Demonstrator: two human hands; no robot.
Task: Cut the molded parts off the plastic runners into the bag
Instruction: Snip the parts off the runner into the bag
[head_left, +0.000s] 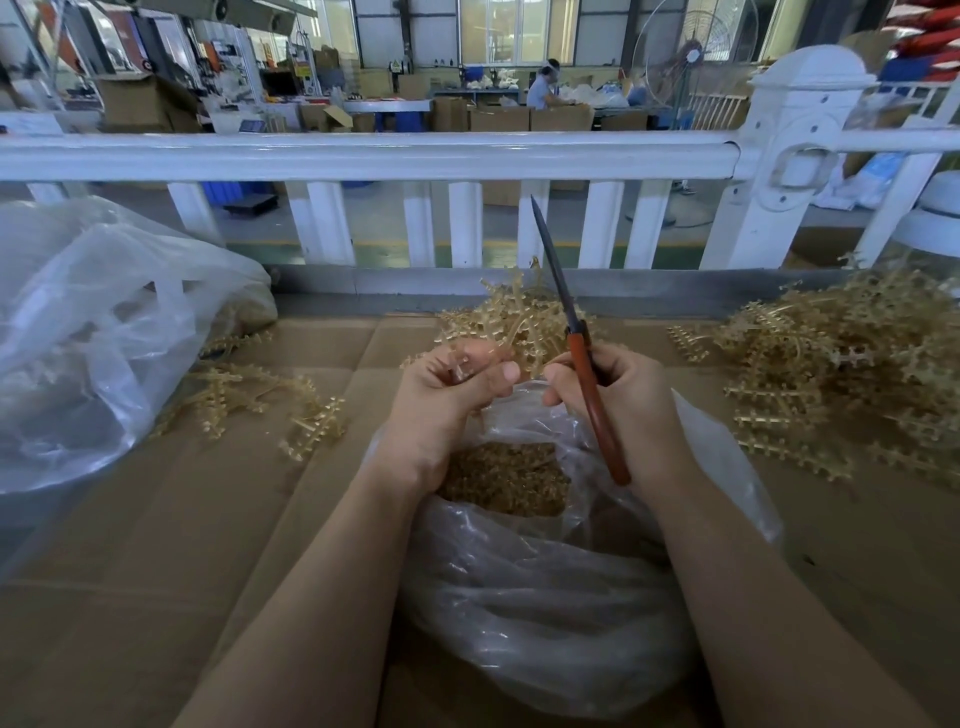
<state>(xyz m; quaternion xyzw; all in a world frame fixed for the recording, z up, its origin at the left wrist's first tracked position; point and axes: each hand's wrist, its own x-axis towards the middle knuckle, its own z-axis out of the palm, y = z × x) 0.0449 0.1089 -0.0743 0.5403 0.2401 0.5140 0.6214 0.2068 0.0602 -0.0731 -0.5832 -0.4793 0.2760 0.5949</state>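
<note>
My left hand (447, 395) pinches a translucent amber plastic runner (470, 364) above the mouth of a clear plastic bag (545, 587). Inside the bag lies a heap of small amber cut parts (506, 478). My right hand (621, 400) grips red-handled scissors (576, 338) whose dark blades are together and point up and away, just right of the runner. The hands are close together over the bag opening.
Amber runners lie in a pile behind the hands (514, 317), a big heap at right (852, 364) and scattered at left (260, 400). A large clear bag (93, 332) sits far left. Cardboard (156, 545) covers the table. A white railing (363, 156) bounds the far edge.
</note>
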